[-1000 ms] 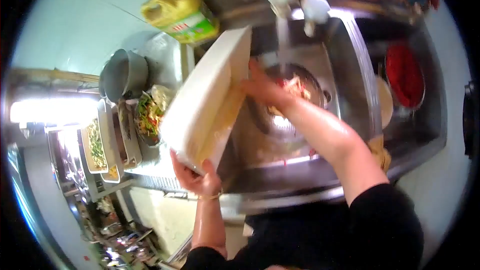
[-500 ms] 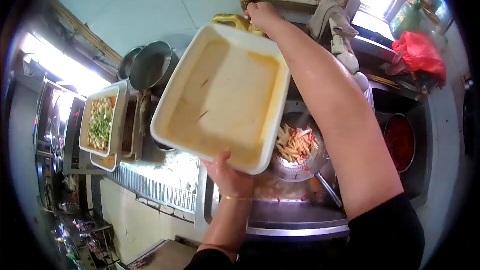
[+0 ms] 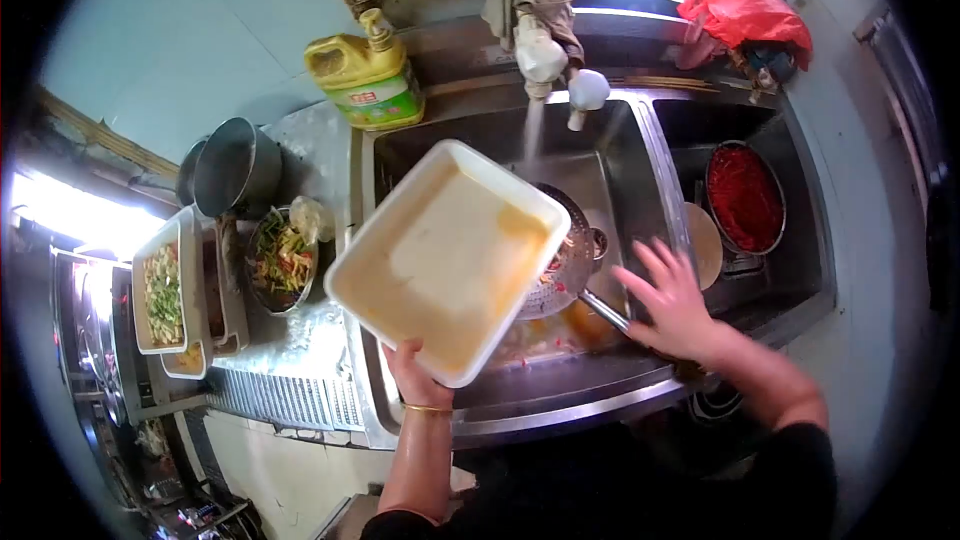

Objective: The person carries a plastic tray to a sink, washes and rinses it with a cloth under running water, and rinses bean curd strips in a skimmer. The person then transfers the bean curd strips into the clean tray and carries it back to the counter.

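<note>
My left hand [image 3: 418,375] grips the near edge of a white rectangular tray [image 3: 450,250], thumb over the rim. The tray is tilted above the sink, its inside streaked with yellowish residue. My right hand [image 3: 672,305] is spread open and holds nothing, close to the handle of a perforated metal strainer [image 3: 572,270]. That strainer sits in the sink basin [image 3: 620,170], partly hidden by the tray, with a few food strips showing. Water runs from the faucet [image 3: 540,55] behind it.
A yellow jug [image 3: 368,80] stands behind the sink's left corner. Left on the counter are a bowl of cut vegetables [image 3: 282,260], dark pots [image 3: 237,168] and stacked food trays [image 3: 163,295]. The right basin holds a bowl of red food [image 3: 745,198].
My right hand has come down from near the yellow jug to the strainer handle and spread open. The tray has moved lower in view, still in my left hand. Running water now shows.
</note>
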`<state>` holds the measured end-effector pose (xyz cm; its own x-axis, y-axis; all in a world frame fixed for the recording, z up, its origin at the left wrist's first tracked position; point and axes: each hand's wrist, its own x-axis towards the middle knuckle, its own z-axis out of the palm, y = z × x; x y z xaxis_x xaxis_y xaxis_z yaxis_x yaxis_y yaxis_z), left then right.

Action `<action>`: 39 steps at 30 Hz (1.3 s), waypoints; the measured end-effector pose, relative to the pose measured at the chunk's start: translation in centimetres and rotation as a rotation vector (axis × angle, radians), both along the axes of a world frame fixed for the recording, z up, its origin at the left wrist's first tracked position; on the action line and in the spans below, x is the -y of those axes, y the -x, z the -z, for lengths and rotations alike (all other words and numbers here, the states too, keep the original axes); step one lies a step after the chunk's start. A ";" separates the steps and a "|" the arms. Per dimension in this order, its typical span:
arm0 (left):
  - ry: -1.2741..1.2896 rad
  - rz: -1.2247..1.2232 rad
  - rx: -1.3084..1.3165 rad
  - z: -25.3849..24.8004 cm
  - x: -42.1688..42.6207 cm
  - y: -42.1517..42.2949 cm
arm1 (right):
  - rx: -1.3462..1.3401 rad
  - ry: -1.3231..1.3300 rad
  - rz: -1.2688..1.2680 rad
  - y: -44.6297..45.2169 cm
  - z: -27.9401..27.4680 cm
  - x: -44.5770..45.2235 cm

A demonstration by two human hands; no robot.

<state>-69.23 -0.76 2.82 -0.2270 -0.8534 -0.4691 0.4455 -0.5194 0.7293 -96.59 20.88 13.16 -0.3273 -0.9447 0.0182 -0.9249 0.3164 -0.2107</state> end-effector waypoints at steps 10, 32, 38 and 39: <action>-0.141 0.237 -0.008 5.3 -0.1 8.2 | 0.141 0.222 0.377 0.2 9.0 -15.6; -0.342 0.584 -0.381 11.9 6.7 14.2 | -0.434 -0.136 -0.326 10.2 -11.9 24.0; -0.370 0.725 -0.448 11.1 7.7 15.0 | -0.387 0.012 -0.363 12.0 -9.6 24.0; -0.367 0.754 -0.479 10.1 7.6 15.4 | -0.408 0.000 -0.330 11.5 -10.2 23.9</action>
